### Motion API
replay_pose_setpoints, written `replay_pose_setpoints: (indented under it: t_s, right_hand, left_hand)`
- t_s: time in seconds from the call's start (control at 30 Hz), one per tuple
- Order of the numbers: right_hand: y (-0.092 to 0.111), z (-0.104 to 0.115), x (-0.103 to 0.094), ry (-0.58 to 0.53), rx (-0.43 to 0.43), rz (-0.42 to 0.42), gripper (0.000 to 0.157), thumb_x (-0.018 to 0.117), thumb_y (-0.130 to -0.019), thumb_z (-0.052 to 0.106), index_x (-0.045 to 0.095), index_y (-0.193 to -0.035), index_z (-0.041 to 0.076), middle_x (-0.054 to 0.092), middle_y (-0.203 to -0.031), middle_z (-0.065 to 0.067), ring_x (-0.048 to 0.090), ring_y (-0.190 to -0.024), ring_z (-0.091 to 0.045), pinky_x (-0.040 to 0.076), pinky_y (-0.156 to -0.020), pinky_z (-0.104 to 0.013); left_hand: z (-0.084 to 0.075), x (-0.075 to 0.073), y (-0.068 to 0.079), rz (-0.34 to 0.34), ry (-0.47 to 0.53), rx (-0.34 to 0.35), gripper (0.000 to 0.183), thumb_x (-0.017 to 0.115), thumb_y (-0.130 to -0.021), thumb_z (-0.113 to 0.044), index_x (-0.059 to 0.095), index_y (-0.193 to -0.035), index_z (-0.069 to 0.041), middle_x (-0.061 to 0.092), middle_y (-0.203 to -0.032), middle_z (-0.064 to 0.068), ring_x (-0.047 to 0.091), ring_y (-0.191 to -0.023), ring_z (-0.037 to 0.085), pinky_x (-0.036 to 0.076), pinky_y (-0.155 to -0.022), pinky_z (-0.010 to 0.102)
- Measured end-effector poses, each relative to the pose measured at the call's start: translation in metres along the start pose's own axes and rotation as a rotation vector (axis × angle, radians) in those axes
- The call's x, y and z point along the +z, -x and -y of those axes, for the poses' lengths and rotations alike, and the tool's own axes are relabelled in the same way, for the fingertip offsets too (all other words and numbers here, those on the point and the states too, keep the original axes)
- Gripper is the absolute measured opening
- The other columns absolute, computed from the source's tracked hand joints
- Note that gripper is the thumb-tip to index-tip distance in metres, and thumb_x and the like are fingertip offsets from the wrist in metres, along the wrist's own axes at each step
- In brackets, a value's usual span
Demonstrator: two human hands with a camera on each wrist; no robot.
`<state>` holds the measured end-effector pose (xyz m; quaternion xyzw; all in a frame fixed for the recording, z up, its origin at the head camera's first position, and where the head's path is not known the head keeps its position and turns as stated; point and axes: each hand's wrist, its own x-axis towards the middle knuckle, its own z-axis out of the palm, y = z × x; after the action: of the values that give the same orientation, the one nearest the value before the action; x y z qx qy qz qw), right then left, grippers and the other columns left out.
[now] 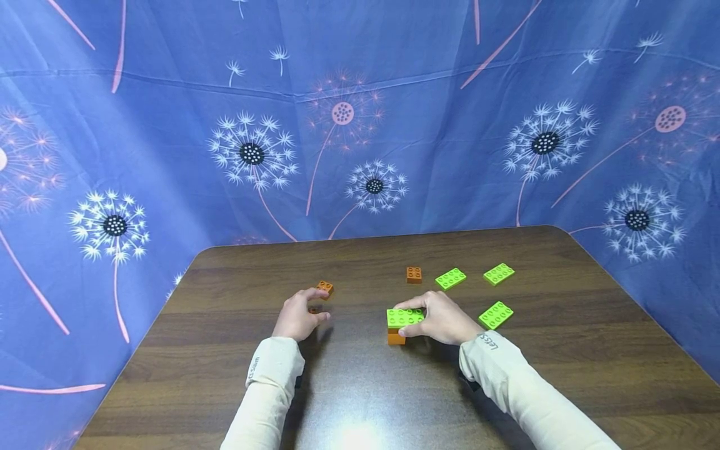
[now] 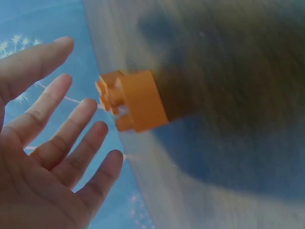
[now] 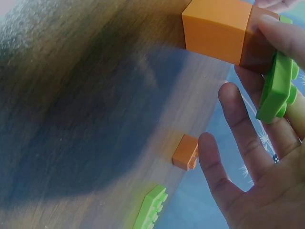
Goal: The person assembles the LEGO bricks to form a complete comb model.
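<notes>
My right hand (image 1: 444, 319) pinches a small stack between thumb and forefinger. A lime-green eight-stud toy brick plate (image 1: 400, 318) tops it, overhanging to the right of the orange bricks (image 1: 396, 338) below. In the right wrist view the stack's orange bricks (image 3: 217, 31) show two layers, with the thumb over the upper one; the other fingers spread away. My left hand (image 1: 295, 317) hovers with fingers apart, holding nothing, beside an orange four-stud brick (image 1: 325, 287). A second orange brick (image 1: 313, 310) is mostly hidden by that hand. Orange bricks (image 2: 145, 100) stand off the fingertips in the left wrist view.
Another orange brick (image 1: 414, 275) lies behind the stack. Three loose lime-green plates (image 1: 451, 279) (image 1: 499, 274) (image 1: 496, 315) lie to the right on the brown wooden table (image 1: 360, 381). A blue dandelion-patterned cloth (image 1: 422, 137) hangs behind the table's far edge.
</notes>
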<state>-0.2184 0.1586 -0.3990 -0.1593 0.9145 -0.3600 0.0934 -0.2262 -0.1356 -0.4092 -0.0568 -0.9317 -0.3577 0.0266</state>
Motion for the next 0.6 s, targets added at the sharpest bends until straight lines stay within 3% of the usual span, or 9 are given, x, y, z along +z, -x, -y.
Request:
replay_pose_setpoints:
  t_s: [0.3, 0.6]
  right_hand:
    - [0.000, 0.001, 0.000, 0.011, 0.010, 0.004, 0.046, 0.089, -0.078, 0.019, 0.076, -0.121, 0.016, 0.072, -0.093, 0.008, 0.055, -0.073, -0.012, 0.047, -0.067, -0.031]
    - [-0.001, 0.001, 0.000, 0.026, 0.016, 0.000, 0.046, 0.089, -0.077, 0.020, 0.076, -0.121, 0.016, 0.072, -0.090, 0.009, 0.054, -0.072, -0.012, 0.046, -0.066, -0.031]
  left_hand:
    - [0.015, -0.002, 0.001, 0.003, -0.081, -0.101, 0.049, 0.083, -0.077, -0.003, 0.067, -0.123, 0.000, 0.068, -0.116, 0.023, 0.065, -0.105, 0.039, 0.051, -0.090, 0.054]
    - [0.021, -0.004, 0.001, 0.031, -0.191, -0.150, 0.048, 0.081, -0.076, -0.003, 0.068, -0.122, -0.002, 0.068, -0.116, 0.023, 0.065, -0.106, 0.041, 0.052, -0.085, 0.053]
